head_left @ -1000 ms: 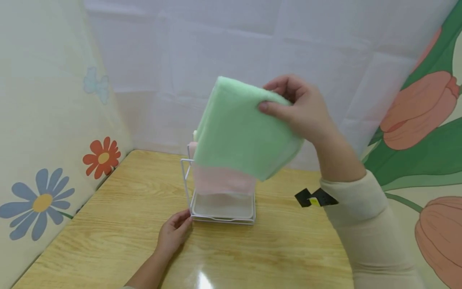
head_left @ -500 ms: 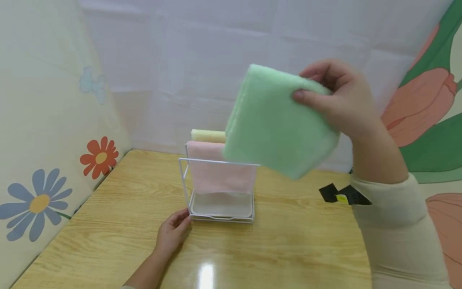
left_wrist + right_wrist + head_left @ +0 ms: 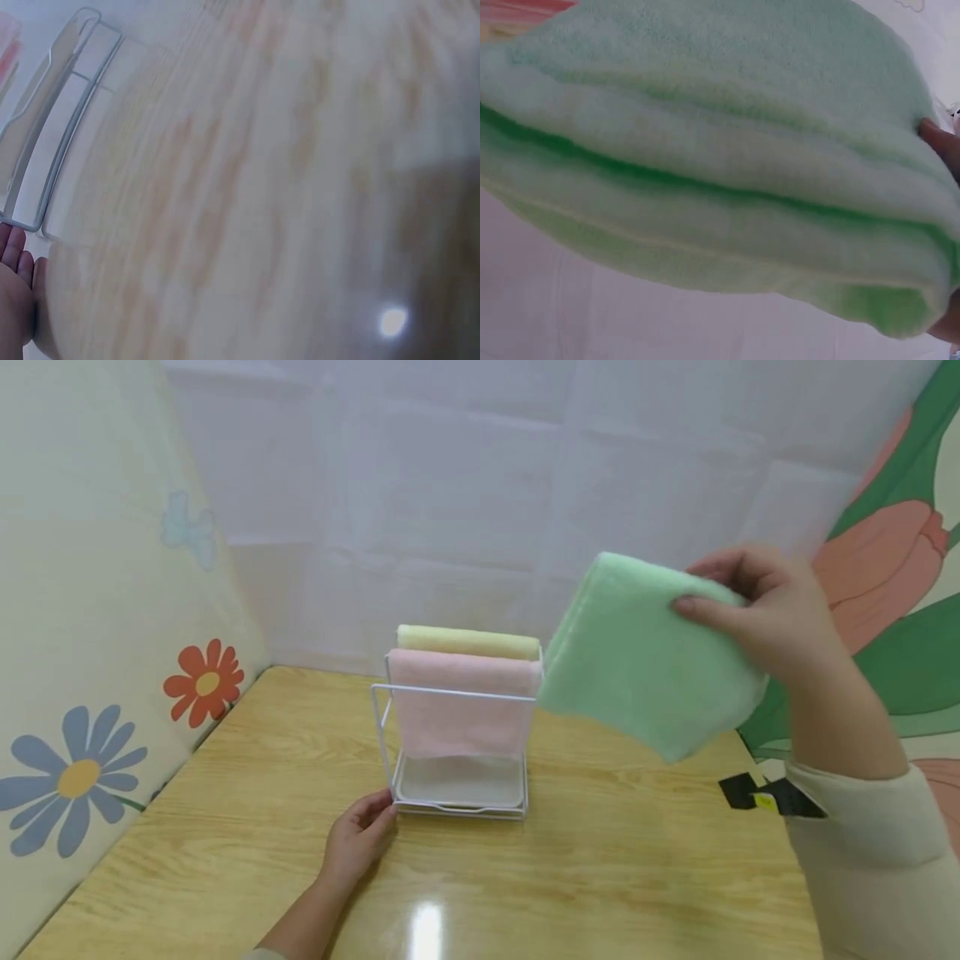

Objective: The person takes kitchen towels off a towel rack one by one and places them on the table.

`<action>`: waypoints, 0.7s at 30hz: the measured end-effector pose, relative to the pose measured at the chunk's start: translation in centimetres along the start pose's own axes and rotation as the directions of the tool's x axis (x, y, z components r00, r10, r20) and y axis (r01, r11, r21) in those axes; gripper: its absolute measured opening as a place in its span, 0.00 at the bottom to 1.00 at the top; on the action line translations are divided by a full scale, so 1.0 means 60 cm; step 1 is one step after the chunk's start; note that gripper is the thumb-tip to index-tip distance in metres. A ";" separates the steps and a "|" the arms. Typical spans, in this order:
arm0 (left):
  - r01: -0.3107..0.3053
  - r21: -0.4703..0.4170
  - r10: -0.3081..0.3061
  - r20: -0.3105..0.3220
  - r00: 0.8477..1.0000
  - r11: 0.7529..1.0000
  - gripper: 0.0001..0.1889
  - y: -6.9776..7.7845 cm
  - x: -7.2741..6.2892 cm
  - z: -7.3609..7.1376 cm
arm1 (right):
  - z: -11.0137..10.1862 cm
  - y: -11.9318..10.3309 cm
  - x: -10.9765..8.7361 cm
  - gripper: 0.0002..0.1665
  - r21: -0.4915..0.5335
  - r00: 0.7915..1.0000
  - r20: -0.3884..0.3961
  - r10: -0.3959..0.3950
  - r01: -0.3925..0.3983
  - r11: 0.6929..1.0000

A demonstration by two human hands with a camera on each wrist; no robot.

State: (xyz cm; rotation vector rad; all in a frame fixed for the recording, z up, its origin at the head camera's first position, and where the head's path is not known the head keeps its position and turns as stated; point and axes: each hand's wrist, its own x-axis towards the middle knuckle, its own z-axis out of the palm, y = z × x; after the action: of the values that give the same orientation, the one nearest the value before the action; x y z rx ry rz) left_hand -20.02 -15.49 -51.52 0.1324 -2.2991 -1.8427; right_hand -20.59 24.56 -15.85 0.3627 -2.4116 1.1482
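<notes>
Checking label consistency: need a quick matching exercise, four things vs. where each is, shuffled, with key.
1. green cloth
2. pink cloth
3. yellow cloth
4. left hand

A. at the rack's near lower left corner
B. draped behind the pink cloth
C. pinched by the right hand
D. draped in front of the yellow cloth

Pairs: 1-C, 2-D, 3-B, 4-A

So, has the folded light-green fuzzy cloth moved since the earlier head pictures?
Yes, rightward: in the head view, the cloth overlapped the white wire rack a second ago; now the right hand holds it almost entirely to the rack's right.
</notes>
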 end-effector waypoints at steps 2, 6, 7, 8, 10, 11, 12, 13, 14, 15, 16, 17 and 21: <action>-0.002 0.000 0.002 0.004 1.000 1.000 0.17 -0.001 0.001 0.000 | -0.003 0.014 -0.010 0.10 -0.036 0.999 0.005 0.039 -0.039 0.999; 0.009 -0.004 -0.009 0.002 1.000 1.000 0.17 -0.002 0.002 0.000 | -0.004 0.040 -0.028 0.10 -0.105 0.992 0.015 0.124 -0.122 0.987; 0.012 -0.003 -0.012 0.000 1.000 1.000 0.17 -0.002 0.002 -0.001 | -0.004 0.046 -0.031 0.10 -0.114 0.990 0.021 0.137 -0.134 0.984; 0.012 -0.001 -0.012 -0.001 1.000 1.000 0.17 -0.001 0.002 -0.002 | -0.004 0.053 -0.034 0.10 -0.120 0.989 0.030 0.142 -0.138 0.983; 0.010 0.002 -0.010 -0.003 1.000 1.000 0.17 0.000 0.002 -0.002 | -0.001 0.066 -0.038 0.10 -0.122 0.988 0.042 0.147 -0.141 0.982; 0.006 0.005 -0.006 -0.004 1.000 1.000 0.17 0.001 0.002 -0.003 | 0.001 0.072 -0.040 0.10 -0.121 0.988 0.052 0.145 -0.138 0.983; 0.003 0.004 -0.003 -0.003 1.000 1.000 0.17 0.002 0.001 -0.003 | 0.003 0.079 -0.041 0.11 -0.116 0.988 0.061 0.143 -0.135 0.984; -0.001 0.005 0.001 -0.002 1.000 1.000 0.17 0.003 0.001 -0.003 | 0.005 0.085 -0.042 0.11 -0.116 0.987 0.071 0.143 -0.134 0.984; -0.004 0.000 0.004 0.000 1.000 1.000 0.17 0.004 0.000 -0.003 | 0.007 0.092 -0.044 0.11 -0.119 0.987 0.080 0.142 -0.132 0.984; -0.004 -0.006 0.004 0.002 1.000 1.000 0.17 0.004 0.000 -0.002 | 0.011 0.097 -0.046 0.12 -0.121 0.986 0.085 0.144 -0.133 0.984; -0.005 -0.014 0.005 0.004 1.000 1.000 0.17 0.005 -0.001 -0.002 | 0.014 0.102 -0.047 0.13 -0.126 0.985 0.091 0.149 -0.137 0.982; -0.005 -0.022 0.005 0.008 1.000 1.000 0.17 0.006 -0.002 -0.002 | 0.017 0.108 -0.050 0.15 -0.133 0.983 0.103 0.153 -0.138 0.981; 0.002 -0.044 -0.002 0.016 1.000 0.999 0.18 0.008 -0.004 -0.002 | 0.034 0.125 -0.062 0.22 -0.146 0.978 0.124 0.167 -0.148 0.978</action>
State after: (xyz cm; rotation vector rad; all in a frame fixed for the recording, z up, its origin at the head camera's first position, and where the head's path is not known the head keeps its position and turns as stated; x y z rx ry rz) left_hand -19.74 -15.46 -51.06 0.1143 -2.2675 -1.9009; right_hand -21.02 27.78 -23.82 0.2149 -2.6622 1.0465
